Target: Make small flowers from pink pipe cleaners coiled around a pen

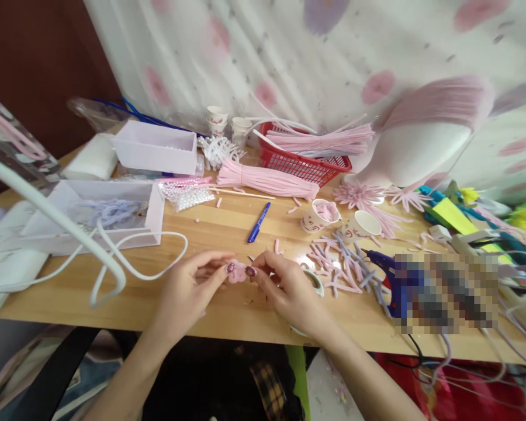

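Observation:
My left hand (197,286) pinches the left side of a small pink looped piece of fuzzy pipe cleaner (235,272), bent into something like a flower. My right hand (289,286) has its thumb and fingers closed on the right side of the same piece, just above the table's front edge. Under my right hand lies what looks like a pair of scissors, mostly hidden, with a pale green handle (318,282) showing. Cut pink and lilac pipe cleaner pieces (337,263) are scattered to the right. A blue pen (259,223) lies beyond my hands.
A paper cup (314,221) holds pink pieces beside another cup (363,228). A blue glue gun (383,266) lies right. Behind are a pink pipe cleaner bundle (267,180), a red basket (298,164) and a mannequin head (414,146). White boxes (155,219) and a white cable (175,235) occupy the left.

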### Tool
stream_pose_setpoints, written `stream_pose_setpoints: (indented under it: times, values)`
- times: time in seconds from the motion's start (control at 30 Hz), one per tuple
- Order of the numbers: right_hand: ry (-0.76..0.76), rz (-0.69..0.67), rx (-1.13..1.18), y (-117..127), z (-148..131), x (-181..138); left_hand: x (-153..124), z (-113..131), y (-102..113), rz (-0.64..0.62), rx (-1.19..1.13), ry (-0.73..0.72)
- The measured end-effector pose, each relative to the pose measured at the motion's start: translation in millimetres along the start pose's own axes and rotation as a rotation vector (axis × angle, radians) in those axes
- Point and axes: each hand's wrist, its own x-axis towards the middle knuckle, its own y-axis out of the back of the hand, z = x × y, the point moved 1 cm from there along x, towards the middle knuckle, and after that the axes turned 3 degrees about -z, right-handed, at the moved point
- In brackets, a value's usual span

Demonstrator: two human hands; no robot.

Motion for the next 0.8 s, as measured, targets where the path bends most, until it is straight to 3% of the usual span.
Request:
stream_pose_setpoints:
  times: [0.07, 0.2, 0.33, 0.5, 0.8]
  values:
    - [0.142, 0.014, -0.134, -2.8, -1.0, 0.7, 4.3, -3.6, 11.3, 0.043, 0.158, 0.018]
    - [0.395, -0.094, -0.415, -16.5, -2.7, -3.5, 10.8, -11.5, 25.7, -0.014, 0.355, 0.046]
    - [0.349, -0.206, -0.581, -36.6, -4.8, -10.3, 12.2, -15.0, 25.7, 0.017, 0.437, -0.086]
    - [0.284, -0.246, -0.616, -53.6, -10.4, -14.2, 10.5, -19.9, 23.2, 0.022, 0.524, -0.186]
    - [0.267, -0.206, -0.583, -62.8, -9.8, -20.0, -12.9, -29.5, 33.2, 0.122, 0.476, -0.357]
